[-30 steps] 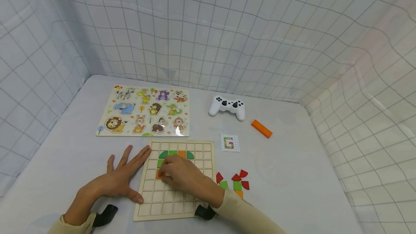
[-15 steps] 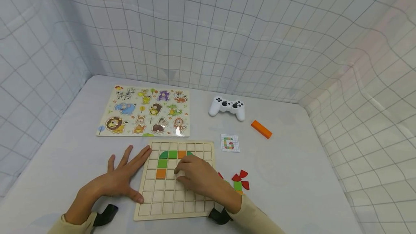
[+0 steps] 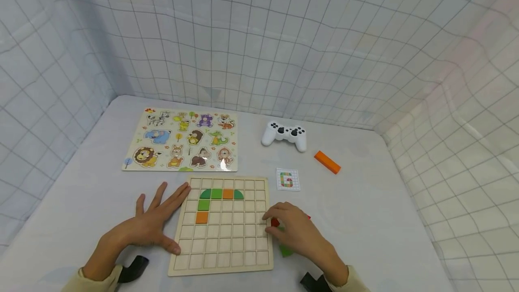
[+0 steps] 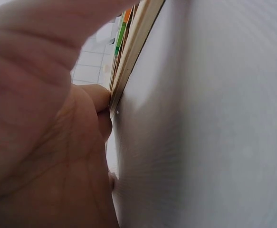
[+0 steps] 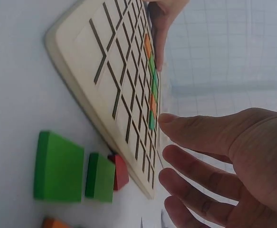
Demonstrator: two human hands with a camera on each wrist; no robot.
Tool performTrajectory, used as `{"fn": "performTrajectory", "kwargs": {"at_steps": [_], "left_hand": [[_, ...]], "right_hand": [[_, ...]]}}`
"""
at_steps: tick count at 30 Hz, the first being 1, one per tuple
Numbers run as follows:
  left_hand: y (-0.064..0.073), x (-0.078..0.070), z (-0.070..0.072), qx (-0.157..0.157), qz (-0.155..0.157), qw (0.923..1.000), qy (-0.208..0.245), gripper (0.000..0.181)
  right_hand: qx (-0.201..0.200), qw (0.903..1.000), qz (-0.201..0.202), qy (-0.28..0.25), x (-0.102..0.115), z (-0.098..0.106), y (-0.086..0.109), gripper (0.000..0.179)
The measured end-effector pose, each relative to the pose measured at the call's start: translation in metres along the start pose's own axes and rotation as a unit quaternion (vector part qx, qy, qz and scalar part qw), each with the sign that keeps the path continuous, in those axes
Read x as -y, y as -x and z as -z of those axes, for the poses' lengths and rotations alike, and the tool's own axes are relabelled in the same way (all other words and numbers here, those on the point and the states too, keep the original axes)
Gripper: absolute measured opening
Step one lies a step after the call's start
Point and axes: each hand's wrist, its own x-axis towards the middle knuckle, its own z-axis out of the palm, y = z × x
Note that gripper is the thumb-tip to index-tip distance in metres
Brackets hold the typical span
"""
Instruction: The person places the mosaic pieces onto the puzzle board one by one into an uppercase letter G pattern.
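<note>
A wooden grid board point(image 3: 227, 258) lies on the table with several tiles in its upper left cells, among them a green square point(image 3: 204, 205) and an orange square point(image 3: 202, 217). My left hand point(image 3: 150, 226) is spread flat beside it, with fingertips and thumb touching the board's left edge. Over the loose tiles right of the board hovers my right hand point(image 3: 298, 231), fingers loosely bent and nothing between them. In the right wrist view, two green squares, a larger-looking green square point(image 5: 60, 168) among them, a red piece point(image 5: 120, 173) and an orange piece point(image 5: 55, 223) lie below the hand.
Behind the board lies an animal puzzle point(image 3: 186, 148). A small pattern card point(image 3: 288, 179) rests right of the board, with a white game controller point(image 3: 284, 135) and an orange bar point(image 3: 327, 162) farther back. Grid-patterned white curtains point(image 3: 251, 48) enclose the table.
My right hand has left the orange square in its cell and moved right, off the board to the loose tiles. My left hand stays at the board's left edge.
</note>
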Motion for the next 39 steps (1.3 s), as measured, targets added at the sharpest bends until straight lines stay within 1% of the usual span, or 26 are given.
{"fn": "performTrajectory", "kwargs": {"at_steps": [3,5,7,9,12,16,23,30,33,37,39], "left_hand": [[-0.001,0.003,-0.002,-0.002,0.004,0.9999,-0.011,0.141],[-0.001,0.004,-0.002,0.001,0.010,0.9999,-0.012,0.142],[-0.001,0.003,-0.002,0.004,0.018,0.9997,-0.015,0.141],[-0.001,0.002,-0.001,0.004,0.015,0.9999,-0.006,0.142],[0.000,0.000,0.000,0.004,0.010,0.9999,0.001,0.142],[0.001,-0.003,0.002,0.004,0.003,1.0000,0.003,0.142],[0.002,-0.009,0.006,0.018,0.011,0.9998,0.003,0.141],[0.001,-0.007,0.004,0.011,0.008,0.9999,0.004,0.142],[0.001,-0.005,0.002,0.008,0.005,0.9999,0.005,0.141],[0.000,-0.003,0.001,0.003,0.001,1.0000,0.004,0.141],[0.000,-0.004,0.002,0.006,0.003,1.0000,0.004,0.141]], "right_hand": [[-0.021,0.9994,-0.026,-0.010,-0.012,0.005,0.012,0.018],[-0.026,0.9985,-0.047,-0.013,-0.020,0.007,0.019,0.018],[-0.022,0.9971,-0.071,-0.016,-0.027,0.008,0.024,0.019],[-0.014,0.9956,-0.091,-0.018,-0.033,0.009,0.029,0.019],[-0.005,0.9936,-0.109,-0.029,-0.039,0.009,0.035,0.017],[-0.007,0.9937,-0.109,-0.024,-0.045,0.009,0.039,0.016],[-0.003,0.9942,-0.107,-0.007,-0.052,0.008,0.042,0.018],[0.006,0.9940,-0.109,-0.002,-0.056,0.006,0.047,0.018],[0.005,0.9935,-0.113,-0.008,-0.058,0.005,0.048,0.019],[-0.006,0.9931,-0.115,-0.025,-0.062,0.004,0.047,0.020],[-0.010,0.9926,-0.117,-0.033,-0.064,0.004,0.046,0.021]]}}
